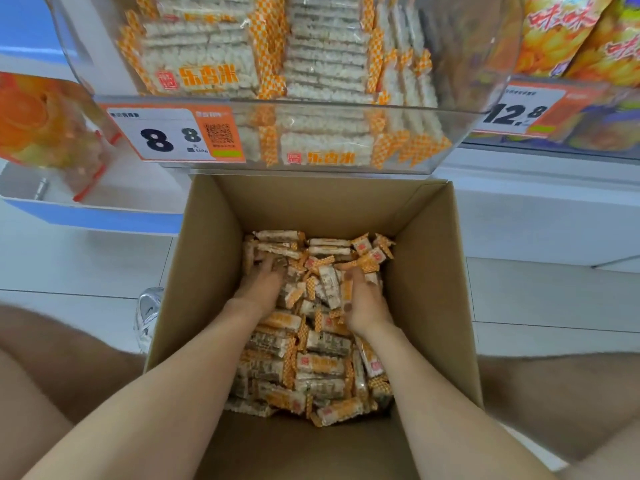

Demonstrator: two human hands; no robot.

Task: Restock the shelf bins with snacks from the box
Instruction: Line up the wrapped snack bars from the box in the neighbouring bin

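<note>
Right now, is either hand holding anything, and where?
The right hand curls its fingers round a clump of snack bars at the pile's top. The left hand has its fingers buried among the bars; its hold cannot be told.

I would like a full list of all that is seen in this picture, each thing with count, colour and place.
cardboard box: one, brown, open on the floor below the shelf
snack packs: many, white and orange, loose in the box
clear bin: one, transparent, on the shelf above the box, holding like packs in rows
8.8 price tag: one, white and orange, bin front, left
12.8 price tag: one, white and orange, right of the bin
snack bags: several, yellow and orange, top right
orange packets: count unclear, blurred, far left
shoe: one, white, floor left of the box
left grip: one, fingers sunk among the packs
right grip: one, fingers curled round packs
</note>
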